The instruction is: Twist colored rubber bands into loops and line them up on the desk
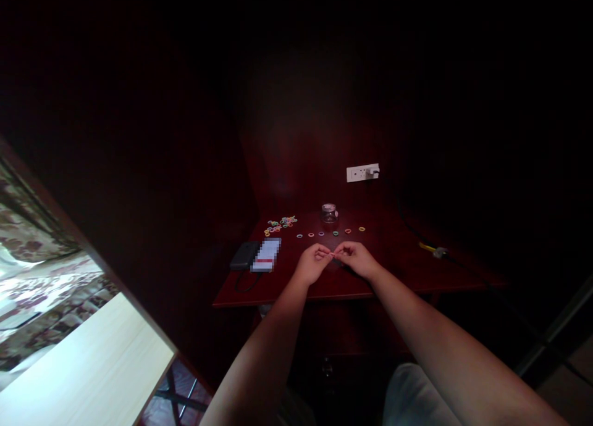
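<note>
Over the dark red desk point(393, 271), my left hand point(313, 263) and my right hand point(356, 259) meet with fingertips pinched. Between them is a small pinkish hair tie point(332, 254), mostly covered by the fingers. Just beyond my hands, several hair ties lie spaced out in a row, from a blue one point(299, 236) at the left, past a green one point(335, 233), to a yellow one point(362, 229) at the right. A loose pile of mixed-colour hair ties point(280, 224) lies at the back left. Behind the row stands a clear jar point(329, 215).
At the desk's left lie a phone point(266, 255) with a blurred screen and a black case-like object point(243, 255), a cable loop beside them. A cable with a yellow part point(427, 247) crosses the right side. A white socket panel point(362, 173) is on the back wall.
</note>
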Action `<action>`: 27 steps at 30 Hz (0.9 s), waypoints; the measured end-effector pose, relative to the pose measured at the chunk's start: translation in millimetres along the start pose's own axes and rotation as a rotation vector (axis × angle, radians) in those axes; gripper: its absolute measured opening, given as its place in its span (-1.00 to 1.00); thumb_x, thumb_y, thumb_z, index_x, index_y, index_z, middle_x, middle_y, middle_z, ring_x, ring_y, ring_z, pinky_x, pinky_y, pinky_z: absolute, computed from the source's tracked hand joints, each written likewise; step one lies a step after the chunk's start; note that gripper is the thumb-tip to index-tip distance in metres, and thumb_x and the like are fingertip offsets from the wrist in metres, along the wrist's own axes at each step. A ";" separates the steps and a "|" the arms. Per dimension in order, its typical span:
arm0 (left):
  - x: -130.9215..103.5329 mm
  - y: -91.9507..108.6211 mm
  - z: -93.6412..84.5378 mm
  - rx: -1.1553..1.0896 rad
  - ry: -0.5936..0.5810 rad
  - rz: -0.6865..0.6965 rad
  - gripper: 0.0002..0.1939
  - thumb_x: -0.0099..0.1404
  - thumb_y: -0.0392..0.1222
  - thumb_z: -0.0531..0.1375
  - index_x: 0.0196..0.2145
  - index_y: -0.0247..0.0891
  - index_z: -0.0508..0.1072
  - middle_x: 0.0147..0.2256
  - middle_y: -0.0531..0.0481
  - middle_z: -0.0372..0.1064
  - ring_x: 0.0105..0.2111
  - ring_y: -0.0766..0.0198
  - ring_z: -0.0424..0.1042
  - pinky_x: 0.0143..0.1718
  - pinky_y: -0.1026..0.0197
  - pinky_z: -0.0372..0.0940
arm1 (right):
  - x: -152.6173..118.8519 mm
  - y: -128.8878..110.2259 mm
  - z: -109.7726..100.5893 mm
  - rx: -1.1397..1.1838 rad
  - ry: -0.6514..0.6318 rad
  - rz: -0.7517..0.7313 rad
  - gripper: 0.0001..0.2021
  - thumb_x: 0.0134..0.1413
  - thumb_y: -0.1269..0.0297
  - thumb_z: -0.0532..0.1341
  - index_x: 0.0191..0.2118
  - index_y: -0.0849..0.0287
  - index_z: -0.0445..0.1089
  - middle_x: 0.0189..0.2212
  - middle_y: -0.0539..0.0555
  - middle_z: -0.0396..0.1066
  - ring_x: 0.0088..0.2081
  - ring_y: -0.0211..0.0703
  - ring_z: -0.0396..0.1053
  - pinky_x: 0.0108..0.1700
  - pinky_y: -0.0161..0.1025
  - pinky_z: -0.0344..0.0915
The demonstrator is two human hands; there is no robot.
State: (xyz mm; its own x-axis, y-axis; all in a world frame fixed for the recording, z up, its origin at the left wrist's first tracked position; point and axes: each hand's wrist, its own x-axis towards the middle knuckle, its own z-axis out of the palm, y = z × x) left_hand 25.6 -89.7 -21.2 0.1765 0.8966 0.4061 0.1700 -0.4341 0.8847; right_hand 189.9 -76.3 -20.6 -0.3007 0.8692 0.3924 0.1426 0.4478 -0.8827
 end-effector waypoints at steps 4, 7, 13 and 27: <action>0.7 -1.0 0.1 0.001 0.003 0.006 -0.83 0.06 -0.20 0.21 -0.39 -0.35 0.37 -0.47 -0.02 0.36 -0.49 0.39 0.31 -0.43 0.34 0.21 | 0.3 1.0 0.3 -0.002 0.009 -0.009 -0.76 -0.19 0.17 0.26 -0.45 0.27 0.35 -0.66 -0.04 0.27 -0.61 -0.36 0.16 -0.56 -0.39 0.09; 1.2 -2.6 0.1 0.011 0.005 0.019 -0.84 0.08 -0.20 0.20 -0.37 -0.34 0.39 -0.45 -0.03 0.38 -0.46 0.38 0.34 -0.41 0.33 0.22 | 0.7 2.1 0.0 0.005 0.009 -0.007 -0.78 -0.20 0.19 0.26 -0.47 0.26 0.33 -0.68 -0.07 0.24 -0.63 -0.37 0.13 -0.58 -0.40 0.06; 1.3 -4.4 0.5 -0.002 -0.013 -0.019 -0.76 0.07 -0.14 0.22 -0.33 -0.35 0.42 -0.41 -0.09 0.43 -0.41 0.31 0.39 -0.36 0.29 0.27 | 0.3 -0.4 -0.1 0.027 0.019 -0.005 -0.80 -0.21 0.21 0.26 -0.48 0.24 0.31 -0.71 -0.10 0.19 -0.65 -0.39 0.10 -0.60 -0.41 0.02; 0.7 -1.0 0.0 0.001 -0.019 -0.010 -0.81 0.05 -0.20 0.22 -0.37 -0.36 0.43 -0.47 -0.04 0.39 -0.47 0.37 0.35 -0.40 0.32 0.26 | 2.1 6.3 1.1 0.020 0.009 0.017 -0.80 -0.20 0.24 0.23 -0.40 0.26 0.34 -0.60 -0.02 0.31 -0.61 -0.38 0.16 -0.57 -0.40 0.09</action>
State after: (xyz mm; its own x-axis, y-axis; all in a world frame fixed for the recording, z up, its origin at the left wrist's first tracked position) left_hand 25.6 -88.7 -21.8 0.1929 0.8990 0.3932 0.1731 -0.4256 0.8882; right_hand 189.1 -71.9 -25.6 -0.2896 0.8786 0.3797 0.1285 0.4288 -0.8942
